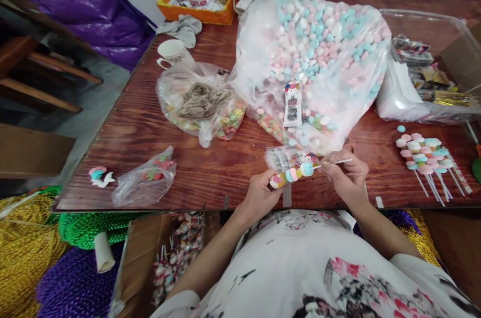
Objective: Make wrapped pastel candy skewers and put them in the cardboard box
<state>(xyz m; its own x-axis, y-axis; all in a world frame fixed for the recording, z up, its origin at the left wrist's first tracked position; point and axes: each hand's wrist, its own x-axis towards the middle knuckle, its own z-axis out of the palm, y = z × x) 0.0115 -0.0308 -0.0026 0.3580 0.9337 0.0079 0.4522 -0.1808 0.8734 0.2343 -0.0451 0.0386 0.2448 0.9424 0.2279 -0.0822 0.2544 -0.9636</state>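
At the table's front edge my left hand point(259, 194) is closed around the left end of a marshmallow skewer point(294, 174), a row of pink, yellow, white and blue sweets on a white stick. The fingers of my right hand point(347, 175) pinch the bare stick at the other end. Just behind the skewer lies a clear printed wrapper point(280, 157); whether it touches the sweets I cannot tell. A large clear bag point(319, 52) of pastel sweets sits beyond my hands, with a small printed packet point(292, 104) on top. Several finished-looking skewers point(424, 152) lie together at the right.
On the left are a knotted bag point(201, 107) with a brown cloth, a white mug point(175, 52), a small clear bag point(146, 178) and loose sweets point(99, 175). A plastic bin point(398, 107) stands right, an orange box point(225, 15) at the back. Below is a carton point(141, 258) of skewers.
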